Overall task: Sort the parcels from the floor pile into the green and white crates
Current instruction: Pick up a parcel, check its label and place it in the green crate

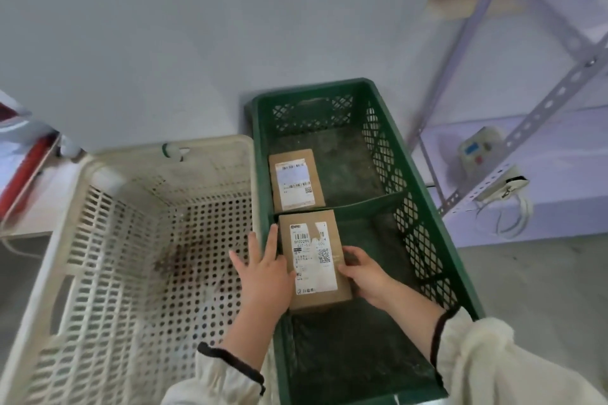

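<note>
Two cream sleeves (493, 368) with dark cuffs reach in from the bottom edge. The right hand (365, 273) curls its fingers round the right edge of a cardboard parcel (316, 260), label up. The left hand (263, 273) lies flat against the parcel's left side, fingers straight and spread. The parcel sits over the near compartment of the green crate (424, 240), its far end at the divider. A second labelled parcel (296, 179) lies in the far compartment. The white crate (131, 240) stands just beside, on the left. A metal shelving rack (543, 102) stands to the right.
</note>
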Demonstrator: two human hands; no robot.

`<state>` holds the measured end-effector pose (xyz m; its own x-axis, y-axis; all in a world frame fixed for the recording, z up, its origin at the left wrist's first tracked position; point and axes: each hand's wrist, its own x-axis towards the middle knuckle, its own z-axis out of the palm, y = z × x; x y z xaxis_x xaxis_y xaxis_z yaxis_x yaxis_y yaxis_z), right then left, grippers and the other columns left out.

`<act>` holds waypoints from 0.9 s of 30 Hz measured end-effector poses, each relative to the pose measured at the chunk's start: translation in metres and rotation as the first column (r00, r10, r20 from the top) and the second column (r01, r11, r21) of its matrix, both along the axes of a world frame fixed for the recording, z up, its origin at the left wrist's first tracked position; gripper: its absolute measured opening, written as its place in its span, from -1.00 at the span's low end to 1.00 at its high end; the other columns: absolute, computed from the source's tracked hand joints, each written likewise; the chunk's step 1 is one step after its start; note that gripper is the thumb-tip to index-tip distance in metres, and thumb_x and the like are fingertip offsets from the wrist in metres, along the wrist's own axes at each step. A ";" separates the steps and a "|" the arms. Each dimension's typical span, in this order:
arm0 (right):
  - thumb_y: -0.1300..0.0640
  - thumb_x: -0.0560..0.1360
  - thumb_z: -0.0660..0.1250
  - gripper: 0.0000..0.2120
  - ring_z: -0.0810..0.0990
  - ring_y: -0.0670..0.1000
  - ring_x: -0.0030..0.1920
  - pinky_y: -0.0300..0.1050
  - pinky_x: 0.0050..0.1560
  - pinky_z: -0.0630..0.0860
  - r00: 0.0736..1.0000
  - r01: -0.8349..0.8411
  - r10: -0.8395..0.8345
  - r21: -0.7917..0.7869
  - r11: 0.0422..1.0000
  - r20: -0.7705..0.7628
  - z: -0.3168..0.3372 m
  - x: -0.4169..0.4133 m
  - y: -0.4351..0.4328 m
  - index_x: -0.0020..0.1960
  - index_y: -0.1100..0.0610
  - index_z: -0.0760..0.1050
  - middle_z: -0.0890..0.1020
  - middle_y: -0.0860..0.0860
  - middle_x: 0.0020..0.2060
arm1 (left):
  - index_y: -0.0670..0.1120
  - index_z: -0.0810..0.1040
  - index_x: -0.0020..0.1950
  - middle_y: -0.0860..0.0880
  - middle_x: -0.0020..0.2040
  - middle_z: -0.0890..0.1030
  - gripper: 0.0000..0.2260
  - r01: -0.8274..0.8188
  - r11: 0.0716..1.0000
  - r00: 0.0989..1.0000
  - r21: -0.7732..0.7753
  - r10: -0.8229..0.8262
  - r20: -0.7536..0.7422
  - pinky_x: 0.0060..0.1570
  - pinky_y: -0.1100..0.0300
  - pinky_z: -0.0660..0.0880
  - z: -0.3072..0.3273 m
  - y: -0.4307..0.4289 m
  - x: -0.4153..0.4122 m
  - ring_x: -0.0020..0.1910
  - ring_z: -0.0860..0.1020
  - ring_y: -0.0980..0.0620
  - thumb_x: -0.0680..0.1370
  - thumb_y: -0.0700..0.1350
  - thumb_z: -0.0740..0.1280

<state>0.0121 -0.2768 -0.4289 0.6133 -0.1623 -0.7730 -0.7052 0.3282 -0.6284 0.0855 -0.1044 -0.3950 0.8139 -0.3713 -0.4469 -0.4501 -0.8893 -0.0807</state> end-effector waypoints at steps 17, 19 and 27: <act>0.28 0.52 0.31 -0.71 0.51 0.13 0.13 0.24 0.18 0.48 0.993 0.039 -0.048 -0.088 0.995 -0.110 -0.014 0.017 0.005 0.17 0.01 0.42 0.55 0.00 0.01 | 0.03 0.47 0.30 -0.13 0.56 -0.18 -0.60 0.053 0.943 0.995 0.328 -0.078 0.063 0.15 -0.57 -0.25 -0.018 -0.022 0.009 0.43 -0.17 -0.44 0.47 -0.05 0.38; 0.28 0.51 0.31 -0.71 0.50 0.15 0.16 0.27 0.19 0.46 0.991 0.044 -0.056 -0.106 0.993 -0.122 -0.014 0.019 0.006 0.18 0.04 0.43 0.55 0.04 0.05 | 0.02 0.45 0.33 -0.13 0.55 -0.17 -0.58 0.072 0.935 0.993 0.346 -0.100 0.062 0.18 -0.56 -0.21 -0.018 -0.022 0.009 0.42 -0.16 -0.45 0.47 -0.04 0.36; 0.16 0.50 0.35 -0.44 0.40 0.09 0.34 -0.03 0.26 0.38 0.992 -0.129 0.127 -0.267 0.955 -0.024 0.012 0.007 -0.001 0.45 0.08 0.27 0.42 0.09 0.36 | 0.08 0.27 0.44 -0.05 0.55 0.01 -0.51 0.015 0.996 0.999 0.088 -0.018 0.030 0.32 -0.44 -0.03 -0.009 -0.016 0.011 0.45 -0.07 -0.34 0.52 0.08 0.23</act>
